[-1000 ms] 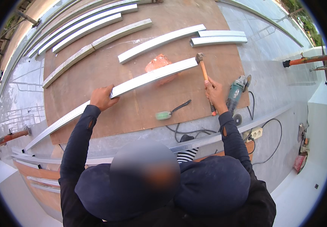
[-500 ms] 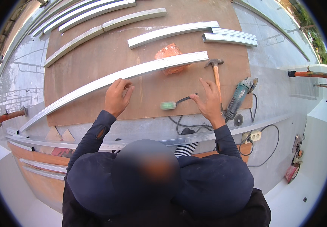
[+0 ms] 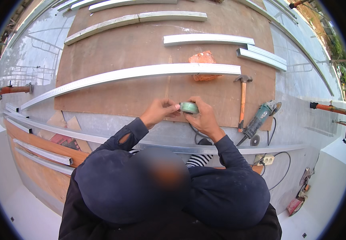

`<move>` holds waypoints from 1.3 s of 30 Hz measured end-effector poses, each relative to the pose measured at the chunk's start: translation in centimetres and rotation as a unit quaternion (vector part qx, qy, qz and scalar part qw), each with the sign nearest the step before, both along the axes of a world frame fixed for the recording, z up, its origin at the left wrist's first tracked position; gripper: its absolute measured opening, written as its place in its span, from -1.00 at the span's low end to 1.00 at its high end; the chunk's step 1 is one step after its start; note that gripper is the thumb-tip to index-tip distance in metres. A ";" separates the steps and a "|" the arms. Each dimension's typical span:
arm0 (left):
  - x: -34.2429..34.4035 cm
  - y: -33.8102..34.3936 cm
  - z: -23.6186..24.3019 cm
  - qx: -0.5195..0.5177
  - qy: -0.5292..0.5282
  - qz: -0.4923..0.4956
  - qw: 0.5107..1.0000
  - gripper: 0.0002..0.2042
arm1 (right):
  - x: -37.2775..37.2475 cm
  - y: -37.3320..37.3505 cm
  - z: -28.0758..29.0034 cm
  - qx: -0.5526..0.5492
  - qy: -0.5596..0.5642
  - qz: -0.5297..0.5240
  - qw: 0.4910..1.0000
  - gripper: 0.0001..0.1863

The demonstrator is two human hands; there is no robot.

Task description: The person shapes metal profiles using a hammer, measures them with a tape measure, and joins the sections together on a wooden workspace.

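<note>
A small green tape measure (image 3: 189, 107) is held above the near part of the brown board, in front of my chest. My right hand (image 3: 205, 119) wraps round its right side. From the left, my left hand (image 3: 158, 112) has its thumb and fingertips closed at the tape measure's left end; the bit they pinch is too small to make out. Beyond both hands lies a long silver metal channel (image 3: 141, 72), its right part resting on a rough orange brick piece (image 3: 203, 58). A claw hammer (image 3: 243, 102) with a wooden handle lies to the right of my right hand.
An angle grinder (image 3: 262, 114) lies right of the hammer, near a loose cutting disc (image 3: 255, 140) and a socket strip (image 3: 264, 160) with a cable. Shorter metal channels (image 3: 209, 39) and a wooden batten (image 3: 141, 19) lie farther off. Another long channel (image 3: 221, 149) crosses close to me.
My right hand has taken hold of the tape measure, which was lying on the board, and lifted it. My left hand has come rightward to meet it. The whole view has shifted.
</note>
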State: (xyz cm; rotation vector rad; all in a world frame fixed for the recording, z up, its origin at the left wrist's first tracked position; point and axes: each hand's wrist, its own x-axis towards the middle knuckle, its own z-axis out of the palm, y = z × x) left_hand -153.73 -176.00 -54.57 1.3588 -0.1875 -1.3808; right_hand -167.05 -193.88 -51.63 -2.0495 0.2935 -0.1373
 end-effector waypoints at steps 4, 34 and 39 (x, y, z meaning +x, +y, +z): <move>0.3 -0.4 2.0 -0.019 -0.033 0.021 0.999 -0.66 | 0.3 0.0 0.8 -0.055 -0.053 0.041 0.996 -0.55; 25.5 41.9 9.2 -0.040 -0.023 0.510 0.859 -0.82 | -5.3 -15.4 7.0 -0.452 0.088 0.280 0.842 -0.39; 21.1 38.8 7.4 -0.034 -0.036 0.616 0.786 -0.60 | 2.9 -11.0 8.2 -0.466 0.022 0.324 0.823 -0.43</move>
